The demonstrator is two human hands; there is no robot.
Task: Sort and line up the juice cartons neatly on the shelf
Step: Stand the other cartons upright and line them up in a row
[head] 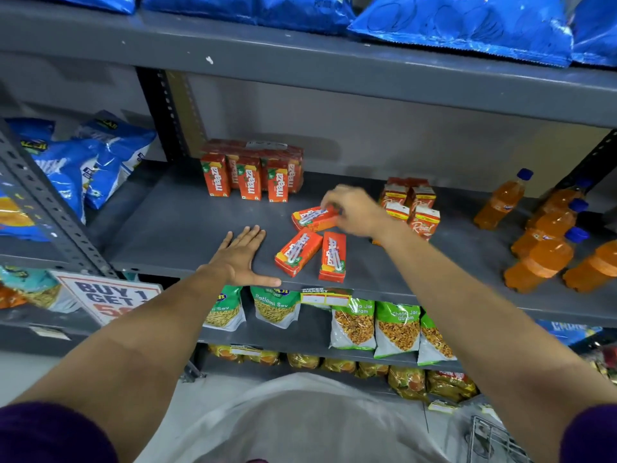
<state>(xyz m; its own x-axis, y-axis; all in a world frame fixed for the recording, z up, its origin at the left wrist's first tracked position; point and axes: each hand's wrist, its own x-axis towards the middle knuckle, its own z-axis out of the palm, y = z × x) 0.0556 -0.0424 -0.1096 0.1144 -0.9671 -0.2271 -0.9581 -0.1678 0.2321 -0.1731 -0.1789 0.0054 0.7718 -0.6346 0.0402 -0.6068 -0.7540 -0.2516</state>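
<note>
Three orange juice cartons lie flat on the grey shelf [173, 228]: one at the back [312, 219], one at the front left [297, 252], one at the front right [333, 257]. My right hand [354, 208] reaches down over the back carton and its curled fingers grip the carton's right end. My left hand [242, 257] rests flat on the shelf near the front edge, fingers spread, left of the lying cartons. Several orange cartons [250, 175] stand upright in a group at the back. A second group of red and yellow cartons [419, 212] stands right of my right hand.
Orange soda bottles [541, 259] stand at the shelf's right end. Blue snack bags [93, 165] fill the left bay and the shelf above [467, 28]. Green snack packets [374, 325] hang on the shelf below. A "buy 1 get 1" sign [107, 295] sits at the lower left.
</note>
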